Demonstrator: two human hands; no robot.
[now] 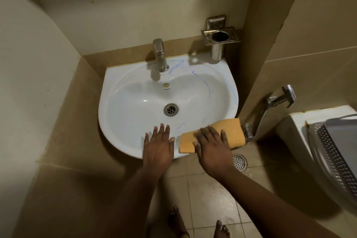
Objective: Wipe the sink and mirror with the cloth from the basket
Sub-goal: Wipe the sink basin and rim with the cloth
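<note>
A white wall sink [123, 91] with a steel tap [160, 56] and a drain [171, 109] fills the middle of the view. Thin blue streaks run along its right side and near the tap. A folded orange cloth [228, 131] lies on the sink's front right rim. My right hand [210, 145] presses flat on the cloth, fingers spread. My left hand [159, 144] rests flat on the front rim beside it, holding nothing. A grey perforated basket [332, 152] sits on the toilet tank at the right edge. No mirror is in view.
A steel cup holder [220, 37] hangs on the wall behind the sink's right corner. A spray tap with hose [274, 102] sticks out of the right wall. A floor drain [239, 162] lies under the sink's right side. Bare feet [201, 226] stand on the tiled floor.
</note>
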